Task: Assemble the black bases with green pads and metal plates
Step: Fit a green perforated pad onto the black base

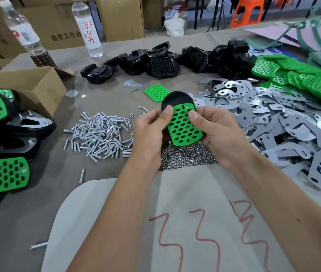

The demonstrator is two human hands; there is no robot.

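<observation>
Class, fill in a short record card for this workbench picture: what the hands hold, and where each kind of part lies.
Held piece: green pad pressed on a black base
Left hand: thumb on pad's left edge
Right hand: thumb on pad's right edge
Screws: loose pile, left of hands
Nuts: pile beneath hands
Metal plates: heap at right
Spare bases: far side
Finished pieces: stacked at left

Shiny metal screws (100,134); glossy black plastic bases (163,61).

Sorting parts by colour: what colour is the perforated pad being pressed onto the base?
Bright green perforated pad, on a black plastic base; head view.
</observation>
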